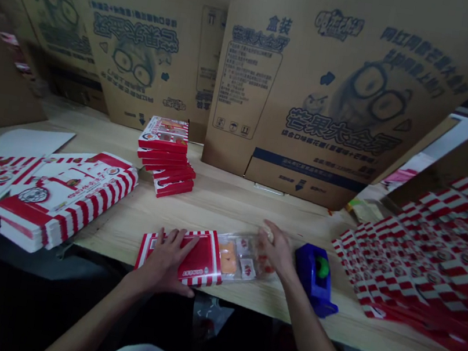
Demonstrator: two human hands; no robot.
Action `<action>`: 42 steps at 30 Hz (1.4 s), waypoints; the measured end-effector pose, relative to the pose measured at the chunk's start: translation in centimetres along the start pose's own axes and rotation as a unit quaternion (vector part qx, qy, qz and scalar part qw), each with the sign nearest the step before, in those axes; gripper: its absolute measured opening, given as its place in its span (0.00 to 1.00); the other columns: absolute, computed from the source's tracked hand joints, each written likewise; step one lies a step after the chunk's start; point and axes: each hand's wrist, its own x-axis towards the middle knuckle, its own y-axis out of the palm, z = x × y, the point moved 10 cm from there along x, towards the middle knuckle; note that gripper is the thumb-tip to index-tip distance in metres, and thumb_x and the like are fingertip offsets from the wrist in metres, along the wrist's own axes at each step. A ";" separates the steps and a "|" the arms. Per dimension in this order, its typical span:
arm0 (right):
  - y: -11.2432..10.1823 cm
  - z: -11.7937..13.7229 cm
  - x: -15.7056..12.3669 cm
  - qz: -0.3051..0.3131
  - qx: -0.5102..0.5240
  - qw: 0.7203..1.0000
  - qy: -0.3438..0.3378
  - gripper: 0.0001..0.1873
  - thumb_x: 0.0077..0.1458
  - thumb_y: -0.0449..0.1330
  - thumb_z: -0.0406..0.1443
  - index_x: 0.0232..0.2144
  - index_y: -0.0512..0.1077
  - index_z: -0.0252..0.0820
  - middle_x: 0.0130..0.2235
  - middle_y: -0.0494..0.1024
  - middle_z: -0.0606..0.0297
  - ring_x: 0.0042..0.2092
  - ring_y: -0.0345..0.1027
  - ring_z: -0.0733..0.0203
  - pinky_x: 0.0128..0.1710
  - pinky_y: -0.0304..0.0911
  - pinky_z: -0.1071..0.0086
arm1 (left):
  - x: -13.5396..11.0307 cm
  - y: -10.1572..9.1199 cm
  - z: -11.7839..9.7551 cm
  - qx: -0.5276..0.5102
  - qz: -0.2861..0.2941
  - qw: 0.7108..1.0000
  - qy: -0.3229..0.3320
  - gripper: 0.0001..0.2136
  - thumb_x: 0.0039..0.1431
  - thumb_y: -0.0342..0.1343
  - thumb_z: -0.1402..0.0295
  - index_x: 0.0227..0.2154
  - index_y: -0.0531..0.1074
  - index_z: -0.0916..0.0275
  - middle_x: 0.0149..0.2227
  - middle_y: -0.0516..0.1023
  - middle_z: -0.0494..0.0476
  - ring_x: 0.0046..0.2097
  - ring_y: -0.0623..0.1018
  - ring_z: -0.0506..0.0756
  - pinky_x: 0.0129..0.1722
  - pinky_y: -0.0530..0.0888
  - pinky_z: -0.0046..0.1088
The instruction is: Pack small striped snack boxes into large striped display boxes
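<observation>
My left hand (171, 257) lies with fingers spread over a red carton with striped edges (204, 258), flat on the table. From the carton's open right end sticks out a clear plastic tray (236, 258). Orange pieces and small white packets with red prints show in it. My right hand (276, 249) is closed on the tray's right end, with a pale wrap on one finger. Just right of this hand stands a blue tape dispenser (314, 278) with a green core.
Stacked red cartons (166, 156) stand at the back. Flattened striped cartons (68, 192) are piled on the left, beside white sheets (11, 165). Large cardboard boxes (304, 115) wall off the rear. Red-and-white checked packaging (437, 258) fills the right side.
</observation>
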 end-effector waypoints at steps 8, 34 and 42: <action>0.9 -4.5 -7.4 -0.145 0.177 0.960 0.159 0.32 0.57 0.50 0.56 0.51 0.71 0.39 0.43 0.80 0.51 0.52 0.72 0.46 0.57 0.59 0.48 | 0.5 0.6 -1.3 -0.019 0.001 1.000 0.002 0.56 0.30 0.68 0.46 0.64 0.56 0.62 0.64 0.57 0.78 0.64 0.58 0.77 0.61 0.47 0.64; 6.1 1.1 -16.4 -0.132 0.441 0.872 0.167 0.22 0.49 0.66 0.45 0.47 0.75 0.46 0.51 0.78 0.57 0.51 0.73 0.47 0.51 0.70 0.52 | -5.8 2.6 -4.0 -0.652 -0.115 0.747 -0.056 0.30 0.60 0.55 0.60 0.64 0.57 0.61 0.64 0.64 0.63 0.63 0.65 0.63 0.62 0.64 0.43; 6.7 1.2 -16.3 -0.091 0.417 0.892 0.148 0.22 0.53 0.63 0.46 0.50 0.75 0.48 0.52 0.77 0.59 0.52 0.72 0.49 0.55 0.66 0.53 | -5.8 3.4 -4.4 -0.687 -0.052 0.725 -0.030 0.39 0.55 0.61 0.59 0.66 0.49 0.57 0.68 0.55 0.63 0.65 0.62 0.65 0.60 0.66 0.43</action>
